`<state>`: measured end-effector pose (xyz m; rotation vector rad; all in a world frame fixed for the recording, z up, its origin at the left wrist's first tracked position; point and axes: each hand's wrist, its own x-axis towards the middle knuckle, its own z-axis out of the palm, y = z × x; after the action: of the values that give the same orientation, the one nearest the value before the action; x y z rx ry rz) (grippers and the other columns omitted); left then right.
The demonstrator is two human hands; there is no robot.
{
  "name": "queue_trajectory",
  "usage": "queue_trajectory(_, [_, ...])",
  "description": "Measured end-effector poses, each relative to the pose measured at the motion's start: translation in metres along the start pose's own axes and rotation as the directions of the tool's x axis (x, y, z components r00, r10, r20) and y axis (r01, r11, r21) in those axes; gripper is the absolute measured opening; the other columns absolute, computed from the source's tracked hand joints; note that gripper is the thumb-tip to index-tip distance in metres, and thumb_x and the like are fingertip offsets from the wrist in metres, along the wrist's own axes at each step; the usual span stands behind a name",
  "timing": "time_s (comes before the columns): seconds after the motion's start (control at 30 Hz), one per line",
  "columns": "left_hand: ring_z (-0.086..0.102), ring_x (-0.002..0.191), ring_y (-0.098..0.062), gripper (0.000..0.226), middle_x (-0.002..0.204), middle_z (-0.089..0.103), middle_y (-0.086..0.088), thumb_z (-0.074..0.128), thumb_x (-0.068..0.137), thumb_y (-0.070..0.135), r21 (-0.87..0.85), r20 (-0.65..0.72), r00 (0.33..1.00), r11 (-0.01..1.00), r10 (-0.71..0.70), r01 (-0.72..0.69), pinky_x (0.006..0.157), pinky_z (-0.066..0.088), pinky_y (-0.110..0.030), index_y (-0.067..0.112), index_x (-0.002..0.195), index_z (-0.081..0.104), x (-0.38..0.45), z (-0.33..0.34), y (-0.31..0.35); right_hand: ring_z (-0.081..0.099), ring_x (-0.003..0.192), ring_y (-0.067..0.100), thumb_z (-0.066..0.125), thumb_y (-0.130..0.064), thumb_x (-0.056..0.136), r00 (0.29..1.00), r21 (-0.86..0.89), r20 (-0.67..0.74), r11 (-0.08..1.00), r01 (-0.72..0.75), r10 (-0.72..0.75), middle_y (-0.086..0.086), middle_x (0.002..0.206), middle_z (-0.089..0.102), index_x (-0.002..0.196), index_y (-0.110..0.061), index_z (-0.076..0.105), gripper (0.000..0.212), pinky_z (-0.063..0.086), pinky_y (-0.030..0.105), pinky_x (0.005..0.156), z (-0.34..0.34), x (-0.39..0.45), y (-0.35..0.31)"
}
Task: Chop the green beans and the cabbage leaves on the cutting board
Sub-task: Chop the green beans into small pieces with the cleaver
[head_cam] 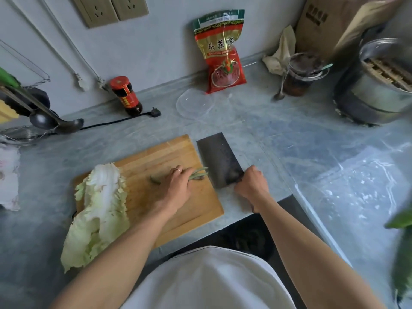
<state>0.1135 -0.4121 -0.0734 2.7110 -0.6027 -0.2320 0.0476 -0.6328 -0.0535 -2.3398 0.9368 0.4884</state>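
The cabbage leaves (pixel 98 210) lie on the left of the cutting board (pixel 178 210). The left hand (pixel 176 186) presses the green beans (pixel 199 172) with curled grip. The right hand (pixel 252 184) is clamped on the cleaver (pixel 218 157), beside the board on the bench (pixel 289 134).

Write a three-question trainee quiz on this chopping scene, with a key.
1. True or false: the cabbage lies left of the beans on the board.
2. Which hand grips the cleaver? A left hand B right hand
3. Fill in: the beans' cut ends point toward the ____.

Key: 1 true; 2 B; 3 cleaver
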Motion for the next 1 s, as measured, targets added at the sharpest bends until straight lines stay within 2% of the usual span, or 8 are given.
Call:
queue_trajectory(0.07, [0.055,0.110,-0.026,0.036,0.122,0.059,-0.005,0.062,0.093,0.016,-0.034,-0.029,0.998,0.998,-0.062,0.061,0.089,0.051,-0.041,0.021,0.129,0.062,-0.005,-0.002,-0.002,0.057,0.067,0.023,0.075,-0.029,0.071,0.996,0.184,0.084,0.983,-0.013,-0.002,0.007,0.076,0.058,0.090,-0.003,0.058,0.036,0.044,0.029,0.054,-0.010,0.000,-0.002])
queue_trajectory(0.13, [0.055,0.110,-0.026,0.032,0.121,0.060,-0.004,0.061,0.095,0.018,-0.089,-0.063,0.987,0.986,-0.150,0.144,0.086,0.052,-0.040,0.018,0.127,0.064,-0.008,-0.005,-0.007,0.054,0.056,0.021,0.068,-0.023,0.076,0.988,0.289,0.111,0.955,0.071,-0.107,0.006,0.063,0.056,0.074,-0.004,0.057,0.022,0.043,0.026,0.050,-0.016,-0.001,-0.008])
queue_trajectory(0.27, [0.062,0.103,-0.021,0.025,0.111,0.068,0.001,0.065,0.094,0.030,-0.232,-0.126,0.948,0.937,-0.293,0.259,0.082,0.054,-0.034,0.019,0.116,0.069,-0.010,-0.011,-0.017,0.067,0.066,0.024,0.058,-0.011,0.084,0.943,0.400,0.098,0.880,0.256,-0.319,0.011,0.085,0.063,0.099,-0.008,0.054,0.016,0.052,0.026,0.046,-0.023,-0.011,-0.034])
queue_trajectory(0.37, [0.066,0.099,-0.018,0.027,0.108,0.072,0.002,0.064,0.095,0.032,-0.377,-0.141,0.901,0.863,-0.411,0.335,0.082,0.053,-0.029,0.016,0.116,0.071,-0.011,-0.020,-0.021,0.068,0.062,0.022,0.053,-0.007,0.091,0.887,0.347,0.082,0.847,0.402,-0.454,0.008,0.085,0.062,0.105,-0.011,0.049,0.015,0.050,0.024,0.041,-0.025,-0.012,-0.060])
queue_trajectory(0.47, [0.067,0.083,-0.017,0.019,0.096,0.074,0.004,0.062,0.097,0.031,-0.402,-0.115,0.858,0.813,-0.501,0.421,0.074,0.054,-0.033,0.020,0.106,0.073,-0.017,-0.029,-0.030,0.068,0.066,0.033,0.051,-0.010,0.090,0.866,0.256,0.056,0.846,0.468,-0.496,0.013,0.085,0.062,0.103,-0.009,0.048,0.014,0.057,0.045,0.048,-0.025,-0.008,-0.078])
queue_trajectory(0.57, [0.067,0.074,-0.018,0.012,0.084,0.072,0.009,0.059,0.097,0.035,-0.340,-0.085,0.856,0.822,-0.510,0.456,0.064,0.052,-0.033,0.029,0.094,0.069,-0.022,-0.036,-0.043,0.063,0.067,0.033,0.050,-0.012,0.090,0.855,0.163,0.079,0.853,0.496,-0.512,0.013,0.083,0.061,0.101,-0.010,0.047,0.011,0.053,0.043,0.051,-0.019,-0.004,-0.086])
queue_trajectory(0.8, [0.066,0.093,-0.014,0.021,0.105,0.073,0.004,0.059,0.097,0.029,-0.206,-0.157,0.914,0.918,-0.374,0.340,0.073,0.051,-0.025,0.024,0.114,0.071,-0.014,-0.042,-0.045,0.060,0.066,0.029,0.048,-0.012,0.094,0.839,0.074,0.057,0.841,0.536,-0.540,0.011,0.080,0.059,0.101,-0.012,0.049,0.007,0.048,0.046,0.051,-0.001,0.000,-0.080])
queue_trajectory(1.0, [0.057,0.113,-0.021,0.040,0.125,0.060,-0.001,0.063,0.093,0.039,-0.149,-0.119,0.967,0.967,-0.226,0.208,0.084,0.053,-0.034,0.020,0.127,0.064,-0.008,-0.025,-0.046,0.058,0.062,0.028,0.045,-0.013,0.095,0.841,0.042,0.008,0.841,0.540,-0.540,0.009,0.078,0.058,0.098,-0.013,0.048,0.004,0.046,0.042,0.048,0.004,-0.005,-0.080])
